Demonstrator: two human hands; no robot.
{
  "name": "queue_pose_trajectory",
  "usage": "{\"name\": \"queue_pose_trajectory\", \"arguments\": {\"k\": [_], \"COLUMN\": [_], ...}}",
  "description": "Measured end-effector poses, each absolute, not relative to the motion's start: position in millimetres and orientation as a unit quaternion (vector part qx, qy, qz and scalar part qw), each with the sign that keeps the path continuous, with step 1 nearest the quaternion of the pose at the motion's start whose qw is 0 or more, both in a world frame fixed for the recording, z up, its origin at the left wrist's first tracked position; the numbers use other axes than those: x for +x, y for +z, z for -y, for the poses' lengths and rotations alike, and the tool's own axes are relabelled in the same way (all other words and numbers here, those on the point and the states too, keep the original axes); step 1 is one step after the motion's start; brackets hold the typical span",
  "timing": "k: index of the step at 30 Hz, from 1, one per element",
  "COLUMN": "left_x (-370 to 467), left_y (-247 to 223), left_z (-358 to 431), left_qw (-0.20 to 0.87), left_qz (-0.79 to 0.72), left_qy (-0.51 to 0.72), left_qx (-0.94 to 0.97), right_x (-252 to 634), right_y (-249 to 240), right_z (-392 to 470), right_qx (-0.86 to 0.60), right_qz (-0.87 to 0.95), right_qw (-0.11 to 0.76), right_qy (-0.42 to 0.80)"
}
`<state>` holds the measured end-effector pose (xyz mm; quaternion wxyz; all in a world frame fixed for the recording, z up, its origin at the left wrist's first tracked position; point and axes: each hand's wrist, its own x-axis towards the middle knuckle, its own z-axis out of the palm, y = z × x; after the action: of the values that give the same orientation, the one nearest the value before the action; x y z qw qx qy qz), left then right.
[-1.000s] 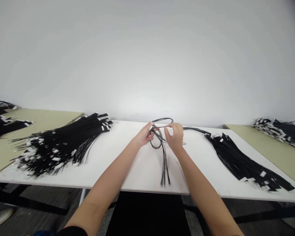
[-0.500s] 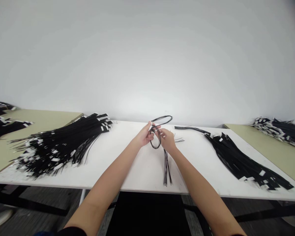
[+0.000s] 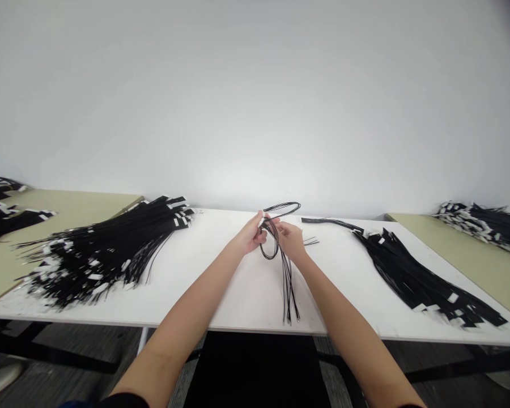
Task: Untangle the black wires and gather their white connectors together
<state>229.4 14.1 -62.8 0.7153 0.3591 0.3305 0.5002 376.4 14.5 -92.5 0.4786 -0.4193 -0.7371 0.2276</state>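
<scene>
Above the middle of the white table, my left hand [image 3: 252, 233] is closed around a looped bundle of thin black cables [image 3: 275, 249] with a small white end at the fingertips. One loop sticks out to the right over the hands and another hangs below them. My right hand [image 3: 289, 237] pinches the same bundle from the right side, its fingertips partly hidden behind the strands. Loose cable ends [image 3: 289, 300] trail down toward the table's front edge. A few thin wire tips show just right of my right hand.
A large pile of black cables with white connectors [image 3: 110, 249] covers the left of the white table [image 3: 221, 283]. Another black cable bundle [image 3: 425, 283] lies at right, with a thin strip [image 3: 331, 222] behind it. More cables [image 3: 488, 226] rest on the right-hand tan table.
The loose cable ends have spread apart and swung slightly. The upper loop has shifted a little right and down. Both hands stay nearly in place on the bundle.
</scene>
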Motion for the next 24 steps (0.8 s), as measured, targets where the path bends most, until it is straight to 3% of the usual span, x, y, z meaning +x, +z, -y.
{"name": "queue_pose_trajectory", "arguments": {"k": [17, 24], "left_x": [233, 236], "left_y": [-68, -67], "left_z": [-15, -15], "left_qw": [0.700, 0.660], "left_qz": [-0.350, -0.388], "left_qy": [0.494, 0.510], "left_qx": [0.377, 0.391], "right_x": [376, 383], "right_y": [-100, -87], "right_z": [-9, -18], "right_qx": [-0.443, -0.417], "right_qz": [0.736, 0.737], "right_qw": [0.484, 0.449], "right_qy": [0.167, 0.284]}}
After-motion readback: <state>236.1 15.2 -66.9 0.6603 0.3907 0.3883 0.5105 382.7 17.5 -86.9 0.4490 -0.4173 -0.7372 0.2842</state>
